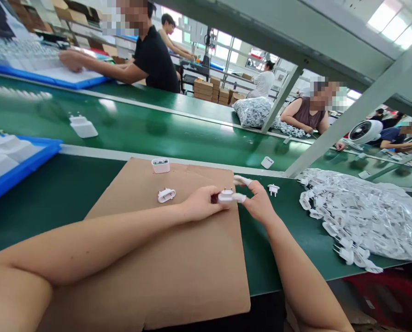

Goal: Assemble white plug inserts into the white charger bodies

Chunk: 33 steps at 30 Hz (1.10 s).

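Observation:
My left hand (pixel 203 204) is closed around a white plug charger (pixel 226 197), held over the right side of a cardboard sheet (pixel 192 258), its two pins pointing up and away. White covers sit on the thumb and a finger of my right hand (pixel 261 201). That thumb's tip reaches the charger's right end, while the covered finger stands apart from it; contact is hard to tell. On the cardboard are an open white charger housing (pixel 161 165), with something green inside, and a white plug cover (pixel 166 195) on its side. Another plug cover (pixel 273 189) lies right of my right hand.
A clear bag of white plug parts (pixel 375 216) spills at the right. At left stands a blue tray (pixel 50 146) with white pieces. The green conveyor (pixel 178 131) carries a charger (pixel 83 126) and a white housing (pixel 267 162). Slanted metal posts (pixel 344 115) rise ahead; co-workers sit beyond.

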Tool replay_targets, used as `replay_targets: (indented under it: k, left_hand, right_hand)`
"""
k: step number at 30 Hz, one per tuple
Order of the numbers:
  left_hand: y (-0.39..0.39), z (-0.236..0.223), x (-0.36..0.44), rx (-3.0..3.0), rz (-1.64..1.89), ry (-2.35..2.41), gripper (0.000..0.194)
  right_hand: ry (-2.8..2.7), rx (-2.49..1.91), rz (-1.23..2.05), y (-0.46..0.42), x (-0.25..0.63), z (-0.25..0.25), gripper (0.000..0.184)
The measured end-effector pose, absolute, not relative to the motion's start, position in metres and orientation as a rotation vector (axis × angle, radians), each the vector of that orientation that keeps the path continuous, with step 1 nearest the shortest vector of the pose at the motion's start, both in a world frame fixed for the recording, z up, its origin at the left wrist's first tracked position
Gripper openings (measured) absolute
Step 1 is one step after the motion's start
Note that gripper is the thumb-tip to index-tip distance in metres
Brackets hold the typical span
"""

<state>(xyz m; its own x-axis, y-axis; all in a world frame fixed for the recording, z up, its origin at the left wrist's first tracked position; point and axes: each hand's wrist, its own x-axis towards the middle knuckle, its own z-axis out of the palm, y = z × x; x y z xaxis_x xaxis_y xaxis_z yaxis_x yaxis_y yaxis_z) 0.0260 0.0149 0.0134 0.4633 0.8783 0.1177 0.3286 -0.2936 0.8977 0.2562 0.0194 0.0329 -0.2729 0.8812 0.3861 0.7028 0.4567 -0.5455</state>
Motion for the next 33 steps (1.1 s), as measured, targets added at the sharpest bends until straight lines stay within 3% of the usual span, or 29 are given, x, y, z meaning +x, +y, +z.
replay_targets:
  k: [4,7,11,16,21,23,25,28,30,33]
  left_hand:
    - [0.054,0.036,0.022,1.868,0.783,1.221,0.041]
    - [0.103,0.046,0.020,1.937,0.811,1.456,0.037]
    - [0.166,0.041,0.015,1.947,0.776,1.760,0.029]
    - [0.207,0.021,-0.001,1.928,0.682,1.959,0.031]
    - [0.220,0.015,-0.018,1.915,0.508,2.018,0.032]
    - [0.221,0.022,-0.022,1.846,0.421,2.089,0.047]
    - [0.217,0.032,-0.022,1.795,0.421,2.193,0.075]
    - [0.204,0.046,-0.010,1.843,0.630,2.309,0.110]
    - [0.193,0.051,0.006,1.886,0.817,2.370,0.116]
    - [0.182,0.050,0.036,2.087,0.992,2.216,0.105]
  right_hand:
    - [-1.892,-1.879,0.100,0.037,0.300,0.031,0.057]
    - [-1.826,-2.211,0.009,0.046,0.323,0.023,0.059]
    - [-1.760,-2.230,-0.015,0.052,0.333,0.016,0.048]
    - [-1.562,-2.236,-0.062,0.054,0.337,0.016,0.048]
    - [-1.506,-2.306,0.138,0.056,0.337,0.015,0.042]
    - [-1.539,-2.266,0.167,0.057,0.337,0.015,0.041]
    - [-1.532,-2.225,0.182,0.058,0.337,0.015,0.040]
    - [-1.510,-2.094,0.218,0.061,0.337,0.016,0.035]
    - [-1.556,-2.030,0.259,0.061,0.336,0.018,0.029]
    - [-1.691,-2.036,0.342,0.059,0.334,0.023,0.025]
